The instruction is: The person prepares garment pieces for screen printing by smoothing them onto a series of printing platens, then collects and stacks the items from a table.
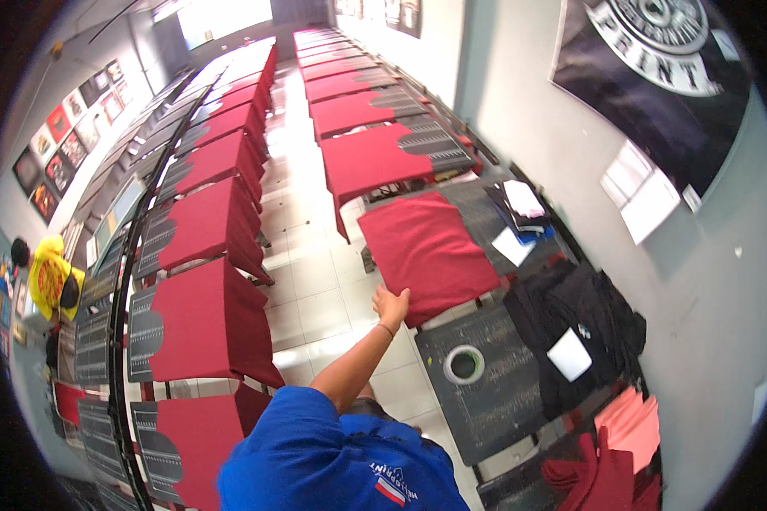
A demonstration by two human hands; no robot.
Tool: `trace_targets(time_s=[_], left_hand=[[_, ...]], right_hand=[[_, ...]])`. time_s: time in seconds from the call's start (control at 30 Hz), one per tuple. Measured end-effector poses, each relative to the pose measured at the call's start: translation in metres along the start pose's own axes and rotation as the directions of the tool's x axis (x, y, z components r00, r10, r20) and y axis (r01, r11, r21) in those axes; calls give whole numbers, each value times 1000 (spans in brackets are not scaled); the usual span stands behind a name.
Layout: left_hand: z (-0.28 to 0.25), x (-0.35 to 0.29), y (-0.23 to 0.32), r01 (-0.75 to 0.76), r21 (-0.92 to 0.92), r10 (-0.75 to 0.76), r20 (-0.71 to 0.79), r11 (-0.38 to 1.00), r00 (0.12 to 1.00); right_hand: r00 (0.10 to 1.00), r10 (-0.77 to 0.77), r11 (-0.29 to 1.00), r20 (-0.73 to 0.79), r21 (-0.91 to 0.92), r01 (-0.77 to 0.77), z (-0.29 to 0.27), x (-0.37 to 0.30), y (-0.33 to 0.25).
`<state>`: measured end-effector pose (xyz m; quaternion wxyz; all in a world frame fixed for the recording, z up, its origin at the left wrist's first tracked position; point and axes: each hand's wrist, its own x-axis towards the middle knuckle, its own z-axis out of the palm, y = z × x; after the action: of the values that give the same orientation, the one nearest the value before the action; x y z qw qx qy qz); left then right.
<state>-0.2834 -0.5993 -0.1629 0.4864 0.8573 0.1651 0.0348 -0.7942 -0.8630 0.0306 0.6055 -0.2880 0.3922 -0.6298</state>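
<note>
My left hand [389, 307] reaches forward from a blue sleeve, a thin band at its wrist. Its curled fingers close on the near left edge of a red fabric piece [430, 251]. That piece lies slightly rumpled over a dark board [477, 209], whose right part is uncovered. Just nearer stands another dark board [486, 426] with a roll of tape [464, 364] lying flat on it. My right hand is out of view.
Red pieces [375, 157] drape over boards in long rows on both sides of a tiled aisle [311, 272]. Black garments [618, 324], a folded stack [524, 200] and salmon cloth [631, 426] lie by the right wall. A person in yellow [53, 277] stands far left.
</note>
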Motion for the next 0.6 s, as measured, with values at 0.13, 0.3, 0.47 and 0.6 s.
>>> trace_targets(time_s=[0.13,0.3,0.47,0.6], left_hand=[[10,45,-25,468,-519,-134,556,715,820],[20,18,19,288,50,-292,152,956,944],[-3,53,40,582,-510,-180,635,633,752],[-93,135,114,805,-576,200,813,141,546]], right_hand=[[981,29,999,193,10,-32,109,-14,13],[926,75,996,371,21,-89,226,-71,61],[820,192,976,539,-15,-219,348,-163,128],[733,265,954,627,-58,-296,434,-244,184]])
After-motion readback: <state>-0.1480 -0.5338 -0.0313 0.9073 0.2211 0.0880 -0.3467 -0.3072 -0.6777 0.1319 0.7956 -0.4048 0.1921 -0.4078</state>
